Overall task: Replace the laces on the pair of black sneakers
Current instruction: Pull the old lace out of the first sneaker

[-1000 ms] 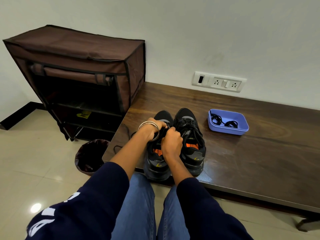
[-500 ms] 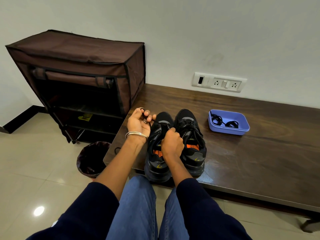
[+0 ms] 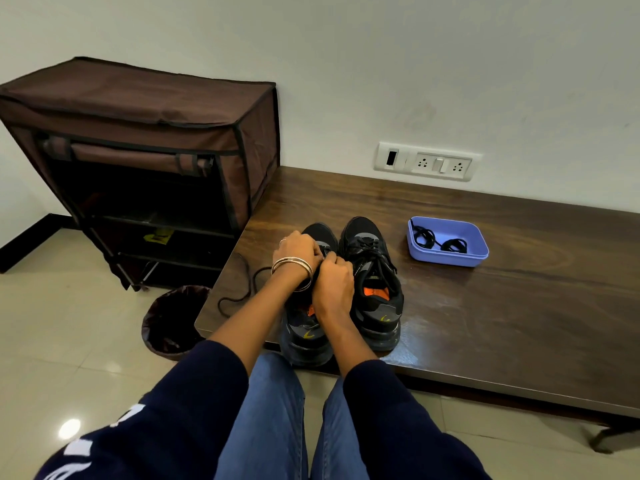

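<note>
Two black sneakers stand side by side at the front edge of the dark wooden table [image 3: 485, 306], heels toward me. The right sneaker [image 3: 375, 282] is fully laced. Both my hands are over the lace area of the left sneaker [image 3: 304, 334]. My left hand [image 3: 298, 249], with bangles on the wrist, curls down onto the lace near the toe end. My right hand [image 3: 334, 280] pinches the lace beside it. A loose black lace [image 3: 242, 289] trails from the shoe across the table to the left. What the fingertips grip is mostly hidden.
A purple tray [image 3: 479, 251] holding two coiled black laces sits to the right of the shoes. A brown fabric shoe rack [image 3: 145, 161] stands left of the table, with a dark bin [image 3: 169, 320] on the floor below the table corner. A wall socket panel [image 3: 427, 165] is behind.
My left hand, which had pulled lace out to the left half a second ago, has come back onto the left sneaker next to my right hand. More loose lace lies on the table.
</note>
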A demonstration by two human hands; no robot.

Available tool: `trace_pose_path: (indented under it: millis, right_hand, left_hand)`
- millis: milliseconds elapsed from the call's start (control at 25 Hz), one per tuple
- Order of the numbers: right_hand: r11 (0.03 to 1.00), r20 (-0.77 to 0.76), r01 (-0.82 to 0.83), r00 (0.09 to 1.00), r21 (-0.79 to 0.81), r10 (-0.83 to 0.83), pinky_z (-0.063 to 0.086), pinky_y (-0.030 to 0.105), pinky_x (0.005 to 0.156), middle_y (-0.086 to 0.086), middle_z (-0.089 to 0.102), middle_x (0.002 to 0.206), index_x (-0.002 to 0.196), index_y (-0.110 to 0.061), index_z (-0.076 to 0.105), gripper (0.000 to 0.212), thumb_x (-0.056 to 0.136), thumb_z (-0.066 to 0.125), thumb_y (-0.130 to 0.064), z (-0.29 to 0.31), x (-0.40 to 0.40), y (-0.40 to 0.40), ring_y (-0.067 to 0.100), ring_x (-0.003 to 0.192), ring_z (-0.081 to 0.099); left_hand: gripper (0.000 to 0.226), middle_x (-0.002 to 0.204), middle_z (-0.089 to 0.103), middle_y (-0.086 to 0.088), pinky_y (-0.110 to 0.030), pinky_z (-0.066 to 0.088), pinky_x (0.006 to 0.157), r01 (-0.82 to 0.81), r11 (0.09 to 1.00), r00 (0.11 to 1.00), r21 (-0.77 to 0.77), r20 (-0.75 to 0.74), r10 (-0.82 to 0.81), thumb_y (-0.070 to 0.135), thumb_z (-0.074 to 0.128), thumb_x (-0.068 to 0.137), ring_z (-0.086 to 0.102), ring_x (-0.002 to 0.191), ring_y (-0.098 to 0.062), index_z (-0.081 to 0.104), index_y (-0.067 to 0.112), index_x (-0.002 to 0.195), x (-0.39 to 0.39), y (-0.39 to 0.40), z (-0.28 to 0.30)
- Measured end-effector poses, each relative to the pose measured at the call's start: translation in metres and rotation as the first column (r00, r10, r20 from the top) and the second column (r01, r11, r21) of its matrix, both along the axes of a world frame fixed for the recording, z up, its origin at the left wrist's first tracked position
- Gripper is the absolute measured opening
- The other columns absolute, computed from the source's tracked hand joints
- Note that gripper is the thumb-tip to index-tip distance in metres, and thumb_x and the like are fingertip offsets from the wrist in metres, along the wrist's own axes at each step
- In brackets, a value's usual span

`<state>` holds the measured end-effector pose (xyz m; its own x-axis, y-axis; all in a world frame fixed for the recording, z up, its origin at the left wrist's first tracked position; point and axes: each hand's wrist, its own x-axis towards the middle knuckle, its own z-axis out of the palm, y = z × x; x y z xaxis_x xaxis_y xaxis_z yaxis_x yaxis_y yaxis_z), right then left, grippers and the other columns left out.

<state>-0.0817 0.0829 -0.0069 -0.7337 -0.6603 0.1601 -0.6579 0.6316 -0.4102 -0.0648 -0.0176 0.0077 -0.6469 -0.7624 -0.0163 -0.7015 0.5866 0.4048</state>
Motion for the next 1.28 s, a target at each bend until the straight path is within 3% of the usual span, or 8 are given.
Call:
trace_pose_path:
  millis: [160, 280, 440, 560, 640, 720, 960, 1280]
  right_hand:
    - [1.0, 0.021, 0.026, 0.999, 0.001, -0.026, 0.045, 0.035, 0.096, 0.018, 0.056, 0.126, 0.129, 0.0, 0.046, 0.032, 0.097, 0.042, -0.003, 0.0, 0.0, 0.0, 0.03, 0.119, 0.047]
    - [0.998, 0.028, 0.058, 0.998, 0.017, -0.058, 0.046, 0.036, 0.094, 0.019, 0.058, 0.123, 0.126, 0.002, 0.049, 0.03, 0.097, 0.043, -0.002, -0.001, 0.001, -0.001, 0.031, 0.116, 0.051]
    - [0.997, 0.053, 0.071, 0.996, 0.031, -0.073, 0.05, 0.036, 0.087, 0.018, 0.061, 0.116, 0.121, 0.002, 0.052, 0.027, 0.096, 0.043, 0.001, 0.002, 0.002, 0.0, 0.031, 0.111, 0.056]
    - [0.997, 0.06, 0.075, 0.995, 0.03, -0.077, 0.05, 0.036, 0.086, 0.018, 0.062, 0.116, 0.121, 0.002, 0.052, 0.026, 0.096, 0.044, 0.0, 0.003, 0.002, 0.0, 0.03, 0.111, 0.056]
    - [0.997, 0.059, 0.068, 0.996, 0.025, -0.07, 0.05, 0.036, 0.086, 0.018, 0.062, 0.116, 0.121, 0.001, 0.052, 0.027, 0.096, 0.044, -0.001, 0.002, 0.002, 0.0, 0.03, 0.112, 0.055]
    - [0.998, 0.049, 0.059, 0.997, 0.031, -0.061, 0.05, 0.035, 0.086, 0.017, 0.061, 0.117, 0.122, 0.001, 0.051, 0.026, 0.097, 0.042, -0.001, 0.002, 0.001, 0.0, 0.03, 0.112, 0.055]
    - [0.998, 0.038, 0.051, 0.998, 0.035, -0.052, 0.047, 0.034, 0.084, 0.016, 0.061, 0.117, 0.12, 0.0, 0.052, 0.024, 0.101, 0.039, -0.007, 0.001, -0.001, 0.0, 0.029, 0.112, 0.055]
    - [0.994, 0.042, 0.061, 0.997, 0.091, -0.065, 0.052, 0.037, 0.078, 0.02, 0.065, 0.112, 0.12, 0.002, 0.049, 0.024, 0.098, 0.039, -0.001, 0.007, 0.003, 0.002, 0.034, 0.104, 0.063]
  left_hand:
    - [0.012, 0.088, 0.072, -0.001, -0.027, 0.05, 0.082, -0.104, 0.959, 0.905, 0.263, -0.376, 0.201, 0.016, 0.069, 0.084, 0.063, 0.086, -0.016, 0.075, 0.012, 0.075, 0.016, 0.004, -0.002]
    - [0.025, 0.078, 0.072, -0.003, -0.034, 0.051, 0.08, 0.12, 0.717, 0.507, 0.687, -0.663, 0.551, 0.004, 0.054, 0.093, 0.066, 0.08, -0.019, 0.063, 0.012, 0.072, 0.028, 0.011, 0.008]
    - [0.028, 0.056, 0.048, -0.002, -0.024, 0.045, 0.048, 0.551, 0.43, 0.083, 0.715, -0.56, 0.825, 0.008, 0.033, 0.101, 0.046, 0.042, -0.015, 0.046, 0.014, 0.077, 0.039, 0.004, 0.04]
    - [0.018, 0.052, 0.046, 0.003, -0.019, 0.031, 0.039, 0.228, 0.641, 0.4, 0.733, -0.671, 0.624, 0.022, 0.051, 0.094, 0.036, 0.038, -0.009, 0.058, 0.016, 0.077, 0.037, -0.002, 0.041]
    - [0.01, 0.068, 0.063, 0.005, -0.024, 0.046, 0.057, -0.071, 0.927, 0.825, 0.367, -0.501, 0.262, 0.033, 0.066, 0.085, 0.055, 0.059, -0.01, 0.071, 0.026, 0.082, 0.033, -0.006, 0.028]
    - [0.011, 0.089, 0.07, 0.005, -0.03, 0.052, 0.076, 0.004, 0.994, 0.975, 0.108, -0.22, 0.02, 0.033, 0.069, 0.084, 0.063, 0.083, -0.015, 0.076, 0.029, 0.091, 0.026, -0.004, 0.021]
    - [0.023, 0.12, 0.052, -0.009, -0.043, 0.052, 0.085, 0.045, 0.991, 0.994, -0.123, 0.105, -0.032, 0.028, 0.06, 0.09, 0.054, 0.11, -0.033, 0.072, 0.019, 0.107, 0.0, 0.011, 0.008]
    - [0.012, 0.09, 0.075, -0.003, -0.031, 0.054, 0.087, -0.014, 0.823, 0.752, 0.568, -0.537, 0.383, 0.002, 0.067, 0.081, 0.068, 0.09, -0.015, 0.076, 0.007, 0.076, 0.021, 0.002, 0.004]
